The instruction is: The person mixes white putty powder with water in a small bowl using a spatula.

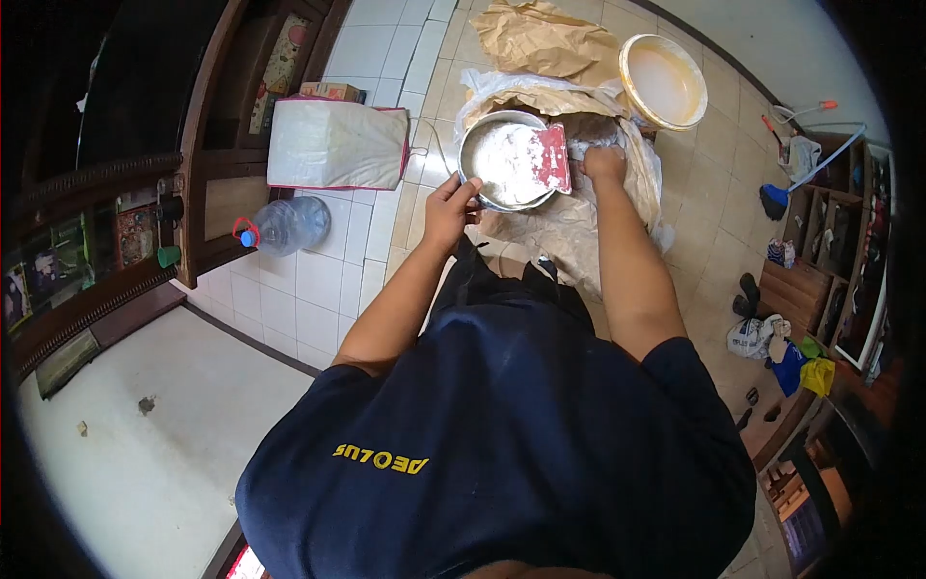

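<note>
A round metal bowl (492, 164) holding white powder is in front of me. My left hand (451, 207) grips its near left rim, thumb on top and fingers beneath. A flat red scraper (553, 157), smeared with white powder, lies over the bowl's right side. My right hand (605, 164) is closed in a fist just right of the scraper, around its handle end; the handle itself is mostly hidden. Under and beside the bowl is an opened brown paper sack (550, 227) with a white plastic liner, dusted with powder.
A white bucket (664, 81) with pale contents stands at the upper right. Crumpled brown paper (545, 41) lies beyond the bowl. On the left are a large clear water bottle (294, 226) and a covered box (338, 145). Shelves (815, 256) and bags (757, 340) line the right.
</note>
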`<state>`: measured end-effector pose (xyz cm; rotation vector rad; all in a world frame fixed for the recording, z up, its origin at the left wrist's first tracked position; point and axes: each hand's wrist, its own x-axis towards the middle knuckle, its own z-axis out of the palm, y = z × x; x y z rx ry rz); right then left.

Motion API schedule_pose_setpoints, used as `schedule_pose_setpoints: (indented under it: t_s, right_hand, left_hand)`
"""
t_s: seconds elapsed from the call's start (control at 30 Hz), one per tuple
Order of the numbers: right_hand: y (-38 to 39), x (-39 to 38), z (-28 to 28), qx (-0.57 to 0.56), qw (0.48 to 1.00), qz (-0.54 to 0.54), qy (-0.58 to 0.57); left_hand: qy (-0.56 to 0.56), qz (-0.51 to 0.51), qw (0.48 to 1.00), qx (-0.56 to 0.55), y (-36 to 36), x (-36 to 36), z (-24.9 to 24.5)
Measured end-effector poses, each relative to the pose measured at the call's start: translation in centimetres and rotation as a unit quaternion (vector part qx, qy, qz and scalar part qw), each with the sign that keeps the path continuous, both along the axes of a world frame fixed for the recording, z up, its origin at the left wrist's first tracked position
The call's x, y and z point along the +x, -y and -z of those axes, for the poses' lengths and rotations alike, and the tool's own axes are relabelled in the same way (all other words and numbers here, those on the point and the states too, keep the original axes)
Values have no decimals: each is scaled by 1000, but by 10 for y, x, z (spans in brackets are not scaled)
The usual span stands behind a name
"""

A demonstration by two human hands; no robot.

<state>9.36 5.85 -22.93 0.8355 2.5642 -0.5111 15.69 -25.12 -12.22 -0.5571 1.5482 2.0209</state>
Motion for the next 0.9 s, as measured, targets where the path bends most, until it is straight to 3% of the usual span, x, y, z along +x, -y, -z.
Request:
schedule_pose_setpoints:
  t_s: [0.03, 0.1, 0.13, 0.17, 0.2, 0.4, 0.57, 0.9]
  right_hand:
    - [-1, 1, -3, -1, 1000, 3, 1]
    - [-5, 4, -15, 98, 957, -268, 42]
    - [-2, 6, -21, 97, 958, -266, 43]
    - [5, 8, -25, -147, 986, 65, -52]
    - [9, 10, -34, -365, 837, 383, -139]
    - [16, 18, -54, -412, 811, 383, -160]
    - [23, 23, -68, -387, 814, 401, -162]
    - [26, 41, -78, -330, 851, 374, -163]
  left_hand:
    - [-3, 1, 1000, -7, -1, -1, -1]
    - [-6, 5, 1000, -12, -4, -2, 0]
    - [-2, -1, 1000, -10, -4, -2, 0]
    - [2, -8, 1000, -7, -4, -2, -1]
    - [2, -8, 1000, -7, -5, -2, -2]
    - [9, -13, 1000, -23, -7, 0, -11]
    - [-2, -49, 999, -7, -9, -1, -15]
    - [-3, -32, 999, 1, -5, -1, -4]
